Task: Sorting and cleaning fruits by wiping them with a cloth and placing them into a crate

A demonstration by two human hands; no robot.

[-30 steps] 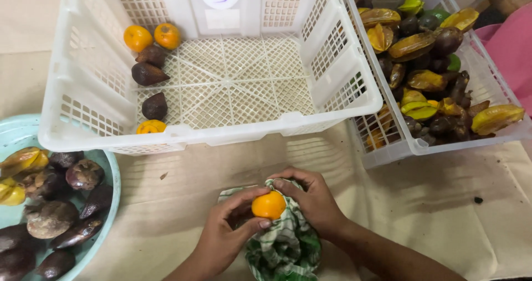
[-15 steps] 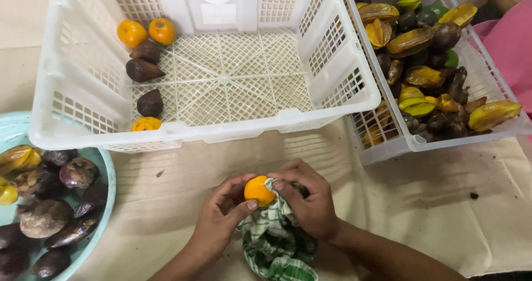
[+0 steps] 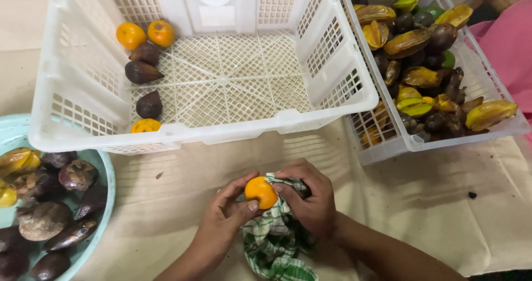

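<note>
Orange fruit (image 3: 261,192) sits pinched between my left hand (image 3: 224,220) and right hand (image 3: 308,199), over the checked cloth (image 3: 274,242) near the bench's front edge; small, smooth, probably slippery, best gripped round its middle.

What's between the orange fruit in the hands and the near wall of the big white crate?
Head view: only bare tan table covering between the orange fruit and the white crate.

An orange fruit (image 3: 261,192) sits against a green-and-white checked cloth (image 3: 275,242), beside a white crate (image 3: 199,131) and a pale turquoise basin (image 3: 105,173).
</note>
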